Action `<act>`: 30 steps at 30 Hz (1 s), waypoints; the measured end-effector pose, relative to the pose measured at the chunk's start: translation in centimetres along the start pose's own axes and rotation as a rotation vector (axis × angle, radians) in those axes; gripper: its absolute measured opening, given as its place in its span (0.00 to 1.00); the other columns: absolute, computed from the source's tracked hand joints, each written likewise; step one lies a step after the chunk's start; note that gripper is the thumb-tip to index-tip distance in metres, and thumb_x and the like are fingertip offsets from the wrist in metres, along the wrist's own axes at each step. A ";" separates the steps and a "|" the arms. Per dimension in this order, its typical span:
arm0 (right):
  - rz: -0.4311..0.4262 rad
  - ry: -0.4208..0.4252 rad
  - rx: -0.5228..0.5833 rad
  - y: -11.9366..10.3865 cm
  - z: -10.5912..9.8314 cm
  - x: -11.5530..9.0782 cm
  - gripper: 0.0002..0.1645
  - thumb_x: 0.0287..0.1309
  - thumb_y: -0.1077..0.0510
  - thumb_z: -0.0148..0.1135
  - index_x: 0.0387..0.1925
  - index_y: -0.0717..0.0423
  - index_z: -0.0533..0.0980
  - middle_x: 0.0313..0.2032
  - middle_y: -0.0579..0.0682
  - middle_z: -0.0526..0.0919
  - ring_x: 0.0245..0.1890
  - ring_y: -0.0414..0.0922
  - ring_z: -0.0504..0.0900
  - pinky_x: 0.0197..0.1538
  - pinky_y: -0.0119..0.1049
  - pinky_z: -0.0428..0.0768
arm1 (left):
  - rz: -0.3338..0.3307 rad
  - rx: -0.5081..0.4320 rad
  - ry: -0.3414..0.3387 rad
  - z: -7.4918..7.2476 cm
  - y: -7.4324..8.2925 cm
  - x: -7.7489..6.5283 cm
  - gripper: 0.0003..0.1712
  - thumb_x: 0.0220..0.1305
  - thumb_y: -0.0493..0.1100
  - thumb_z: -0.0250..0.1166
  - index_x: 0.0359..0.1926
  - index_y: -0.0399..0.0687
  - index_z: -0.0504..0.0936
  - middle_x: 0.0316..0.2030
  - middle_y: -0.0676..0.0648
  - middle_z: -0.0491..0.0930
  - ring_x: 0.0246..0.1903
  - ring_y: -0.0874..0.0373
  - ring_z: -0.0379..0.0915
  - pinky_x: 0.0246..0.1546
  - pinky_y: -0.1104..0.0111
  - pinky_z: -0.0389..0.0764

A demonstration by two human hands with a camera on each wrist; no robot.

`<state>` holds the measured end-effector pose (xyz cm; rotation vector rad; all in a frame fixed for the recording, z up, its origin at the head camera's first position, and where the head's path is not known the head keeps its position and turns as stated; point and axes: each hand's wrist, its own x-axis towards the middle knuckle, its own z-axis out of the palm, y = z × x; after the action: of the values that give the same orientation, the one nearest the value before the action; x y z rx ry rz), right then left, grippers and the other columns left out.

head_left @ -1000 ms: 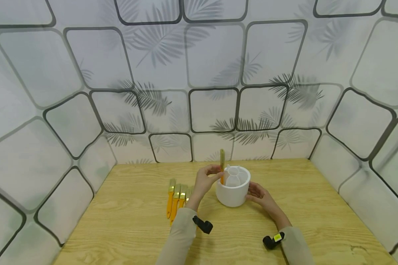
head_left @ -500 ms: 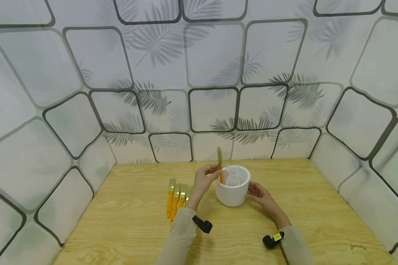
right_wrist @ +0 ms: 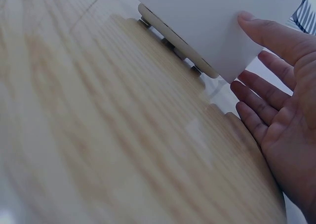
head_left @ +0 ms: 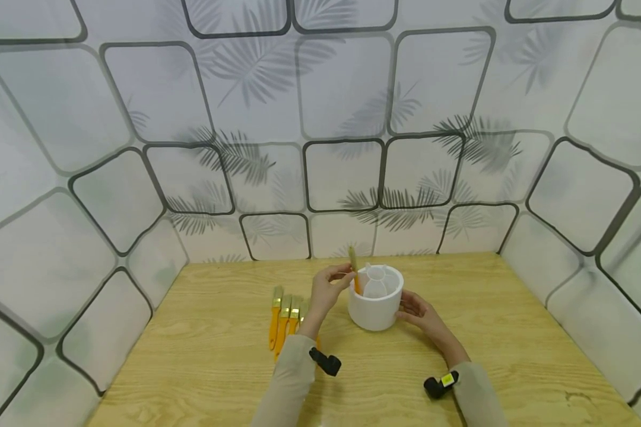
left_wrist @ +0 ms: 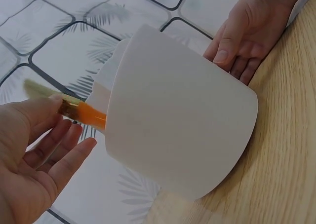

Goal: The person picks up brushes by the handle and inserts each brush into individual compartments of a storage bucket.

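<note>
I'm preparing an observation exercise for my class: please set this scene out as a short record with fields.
Left grip: pinches a paintbrush, bristles up, handle inside the white round container
Right grip: touches the container's side
Loose paintbrushes: at least four, orange-handled, lying left of the container
Surface: wood-grain tabletop

Beige sleeves (head_left: 292, 369), black wrist cameras (head_left: 329, 364)

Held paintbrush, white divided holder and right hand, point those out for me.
Held paintbrush (left_wrist: 90, 114): left wrist view, on its orange handle.
White divided holder (head_left: 373, 314): head view, on its outer wall.
Right hand (right_wrist: 294, 116): right wrist view, on the palm.
</note>
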<state>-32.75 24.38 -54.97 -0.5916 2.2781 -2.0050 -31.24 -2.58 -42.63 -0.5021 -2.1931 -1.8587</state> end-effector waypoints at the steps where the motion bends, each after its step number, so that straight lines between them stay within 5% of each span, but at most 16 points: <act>1: -0.003 -0.002 0.001 0.0 0.0 0.0 0.35 0.57 0.60 0.62 0.65 0.59 0.60 0.62 0.57 0.66 0.55 0.34 0.72 0.54 0.24 0.72 | -0.007 -0.007 0.005 -0.1 0.0 0.0 0.18 0.58 0.37 0.64 0.47 0.30 0.79 0.44 0.33 0.80 0.42 0.41 0.77 0.37 0.70 0.81; 16: -0.017 -0.005 -0.004 -0.1 -0.1 0.2 0.36 0.56 0.61 0.62 0.65 0.60 0.60 0.60 0.48 0.68 0.54 0.32 0.72 0.54 0.25 0.72 | -0.026 -0.097 0.023 -1.5 -0.6 -0.2 0.17 0.59 0.35 0.63 0.47 0.27 0.77 0.45 0.31 0.78 0.43 0.38 0.75 0.39 0.66 0.82; 30: -0.038 0.012 -0.002 0.2 -0.1 0.1 0.39 0.55 0.64 0.62 0.66 0.63 0.56 0.60 0.68 0.64 0.53 0.31 0.71 0.56 0.24 0.70 | -0.031 -0.065 0.012 -2.4 -1.5 -0.9 0.15 0.60 0.37 0.63 0.45 0.28 0.79 0.46 0.34 0.78 0.42 0.41 0.76 0.39 0.69 0.82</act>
<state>-32.87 24.46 -55.10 -0.6295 2.2924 -2.0289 -31.07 -5.25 -43.91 -0.4707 -2.1509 -1.9494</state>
